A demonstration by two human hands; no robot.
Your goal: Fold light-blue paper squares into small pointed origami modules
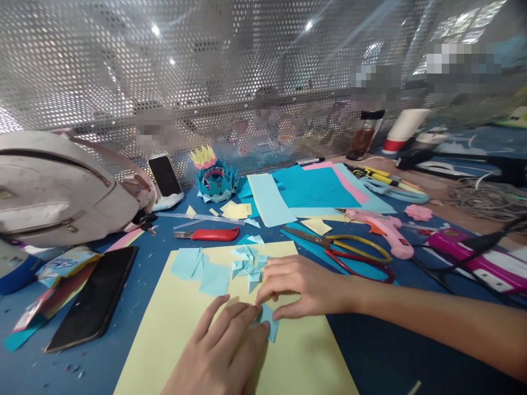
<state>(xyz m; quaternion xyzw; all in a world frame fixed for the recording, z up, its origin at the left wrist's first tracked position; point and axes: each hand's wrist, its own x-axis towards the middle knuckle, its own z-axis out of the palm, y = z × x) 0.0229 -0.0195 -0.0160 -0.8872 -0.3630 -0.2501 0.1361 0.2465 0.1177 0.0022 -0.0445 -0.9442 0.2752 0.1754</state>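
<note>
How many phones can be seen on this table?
2: a propped phone right of the backpack, and a black phone lying left of the yellow sheet. More could be hidden behind the backpack.

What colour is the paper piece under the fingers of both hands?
Light blue; it shows best in the head view.

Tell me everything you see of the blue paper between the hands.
The blue paper is small, pale and thin-looking, with straight edges; it appears folded. It is over the yellow sheet. Fingers of the left hand and right hand touch it and hide part, so its full shape cannot be told.
</note>
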